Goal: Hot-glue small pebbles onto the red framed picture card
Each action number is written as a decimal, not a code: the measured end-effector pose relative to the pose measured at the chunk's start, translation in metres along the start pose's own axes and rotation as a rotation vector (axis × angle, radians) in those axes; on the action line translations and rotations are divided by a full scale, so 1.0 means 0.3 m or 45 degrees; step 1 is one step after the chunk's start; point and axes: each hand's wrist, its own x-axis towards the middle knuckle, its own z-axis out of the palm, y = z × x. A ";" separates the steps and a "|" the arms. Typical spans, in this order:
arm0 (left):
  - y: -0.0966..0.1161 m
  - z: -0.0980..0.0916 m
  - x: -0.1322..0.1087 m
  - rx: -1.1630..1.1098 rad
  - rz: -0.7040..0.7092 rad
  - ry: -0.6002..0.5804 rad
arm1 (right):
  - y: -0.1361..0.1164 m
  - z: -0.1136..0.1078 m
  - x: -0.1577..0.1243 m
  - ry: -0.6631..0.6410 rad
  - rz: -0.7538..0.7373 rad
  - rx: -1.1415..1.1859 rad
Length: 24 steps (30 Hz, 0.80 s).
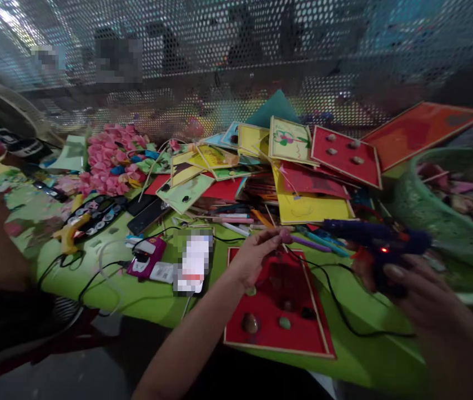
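The left hand is pinching a small pinkish stone between thumb and fingertips, holding it over the far edge of a red card. The right hand is closing its fingers around the handle of a dark blue glue gun, whose nozzle is pointing left toward the stone; a red light is glowing on its side. The red card is lying on the green desk in front of the person, with thin wooden sticks edging it. A brown stone, a green stone and a dark stone are resting on its near half. A black cord is curving along the desk to the right of the card. To the left, a lit phone is lying beside a pink power strip. Beyond the card, pens are lying scattered before a heap of framed cards, while a green basket is standing at the right.
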 end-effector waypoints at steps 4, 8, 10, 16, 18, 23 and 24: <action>-0.008 -0.007 0.005 -0.011 0.023 -0.033 | 0.023 -0.002 -0.026 -0.160 0.223 0.240; -0.001 -0.004 0.002 0.016 0.029 -0.020 | 0.056 -0.010 -0.034 -0.184 0.212 0.188; 0.003 0.000 -0.001 0.035 0.014 0.005 | 0.062 -0.008 -0.034 -0.242 0.187 0.142; 0.003 0.001 0.000 0.089 0.010 0.035 | 0.054 0.012 -0.034 -0.253 0.168 0.164; 0.000 -0.002 0.003 0.111 0.027 0.039 | 0.058 0.015 -0.037 -0.248 0.177 0.163; -0.010 -0.008 0.008 0.103 0.046 0.037 | 0.062 0.013 -0.039 -0.280 0.115 0.104; -0.011 -0.008 0.009 0.103 0.044 0.039 | 0.061 0.012 -0.038 -0.301 0.097 0.069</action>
